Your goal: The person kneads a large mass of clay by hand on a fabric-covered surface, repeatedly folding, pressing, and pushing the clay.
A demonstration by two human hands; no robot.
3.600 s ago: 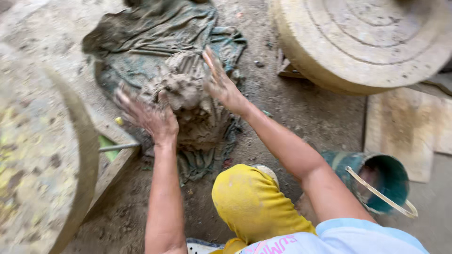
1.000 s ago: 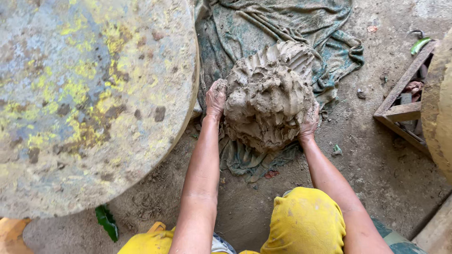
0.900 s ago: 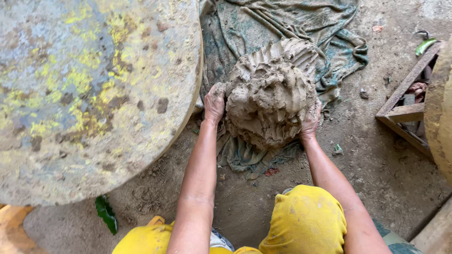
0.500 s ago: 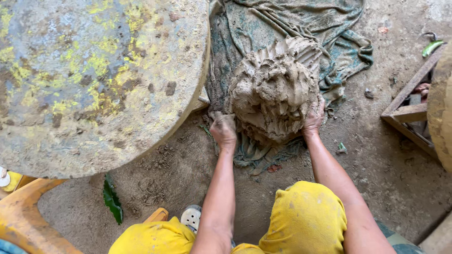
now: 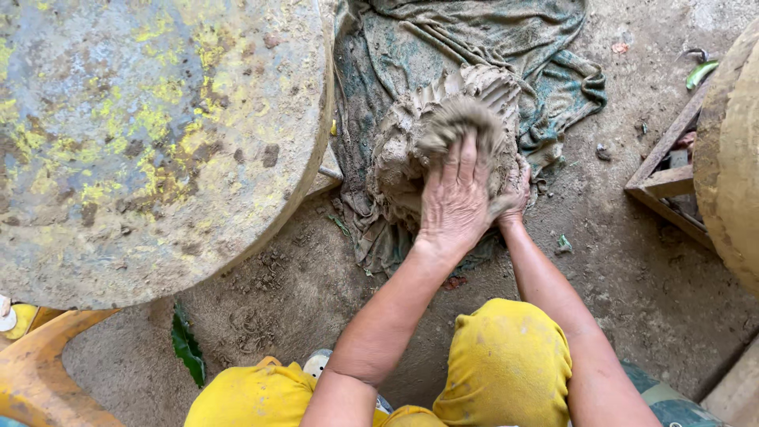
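Clay lump (image 5: 411, 150) sits rough and unshaped on its cloth (image 5: 506, 47), my left hand (image 5: 457, 198) spread flat on it, right hand (image 5: 518, 194) cupping its side.

**A:** Where does the single view look from?

**B:** From the person's head, facing almost straight down past yellow-clad knees (image 5: 506, 364) to the dirt floor (image 5: 632, 285).

**A:** How near is it?

**B:** Close: both forearms run up from the lower edge, and the left hand (image 5: 457, 198) and right hand (image 5: 515, 194) lie near mid-frame on the clay lump (image 5: 403, 154).

**A:** What bounds the frame?

**B:** A round slab (image 5: 150, 134) fills the upper left; a second disc (image 5: 731, 166) cuts the right edge. No second view shares the scene.
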